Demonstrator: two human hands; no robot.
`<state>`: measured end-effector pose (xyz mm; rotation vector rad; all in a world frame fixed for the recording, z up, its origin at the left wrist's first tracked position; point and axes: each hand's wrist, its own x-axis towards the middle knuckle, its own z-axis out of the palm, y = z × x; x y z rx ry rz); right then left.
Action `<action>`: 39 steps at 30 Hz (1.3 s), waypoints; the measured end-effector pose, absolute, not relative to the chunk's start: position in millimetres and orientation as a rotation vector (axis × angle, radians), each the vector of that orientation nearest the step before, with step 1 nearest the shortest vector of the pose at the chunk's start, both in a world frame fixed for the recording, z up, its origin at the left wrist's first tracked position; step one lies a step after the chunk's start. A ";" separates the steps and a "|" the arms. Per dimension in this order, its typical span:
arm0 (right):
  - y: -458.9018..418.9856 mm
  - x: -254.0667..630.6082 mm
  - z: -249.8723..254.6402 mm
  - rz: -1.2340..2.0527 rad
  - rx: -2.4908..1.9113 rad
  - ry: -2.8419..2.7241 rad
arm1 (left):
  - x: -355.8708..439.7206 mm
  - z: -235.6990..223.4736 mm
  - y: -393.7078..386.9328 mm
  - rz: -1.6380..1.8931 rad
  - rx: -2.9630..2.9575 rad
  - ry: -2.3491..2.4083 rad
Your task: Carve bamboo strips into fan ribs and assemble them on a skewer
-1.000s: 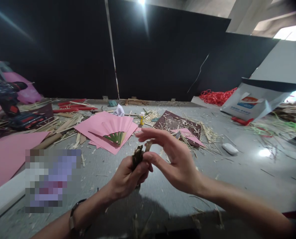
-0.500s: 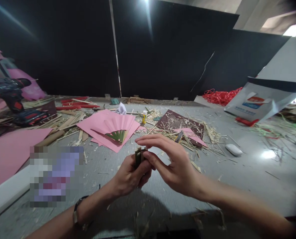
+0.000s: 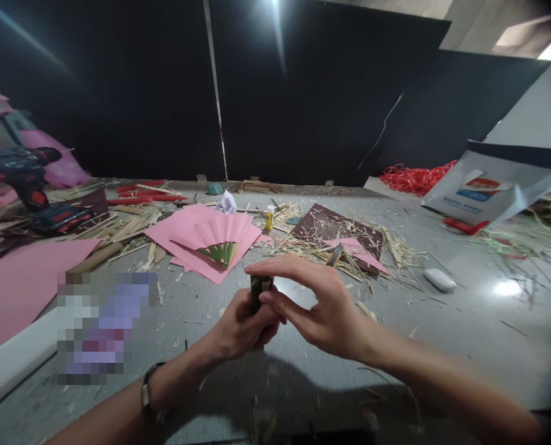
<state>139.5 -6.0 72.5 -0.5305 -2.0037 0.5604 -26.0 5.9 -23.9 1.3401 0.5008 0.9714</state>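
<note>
My left hand [image 3: 245,324] is closed round a short, upright bundle of dark green bamboo strips [image 3: 260,290]; its lower part is hidden in my fist. My right hand [image 3: 312,296] arches over it, the long fingers stretched out above the top end. The right thumb touches the near side of the bundle, with a gap between thumb and fingers. Beyond my hands lies a pink paper fan [image 3: 217,238] with green ribs, spread on pink sheets [image 3: 176,225]. A utility knife [image 3: 335,255] lies just behind my right hand.
A dark brown board [image 3: 315,225] strewn with shavings lies behind. A glue stick [image 3: 270,218] stands upright near the fan. On the left are a cordless drill [image 3: 29,185] and pink paper [image 3: 25,278]. To the right are a white mouse [image 3: 439,279] and a white bag [image 3: 470,188].
My right fingers have moved slightly left over the top of the bundle, and the strips look more evenly gathered. My left hand keeps its hold. The view has shifted slightly.
</note>
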 end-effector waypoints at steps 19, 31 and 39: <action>14.1 148.3 44.4 1.250 -0.769 -1.689 | -22.0 -14.2 3.9 0.631 1.393 0.640; -4.6 186.4 48.4 0.043 -0.911 -2.832 | -38.6 8.6 13.0 0.260 1.729 0.922; -3.1 181.4 1.9 0.871 -1.215 -2.523 | -50.4 13.9 25.1 0.240 1.448 0.910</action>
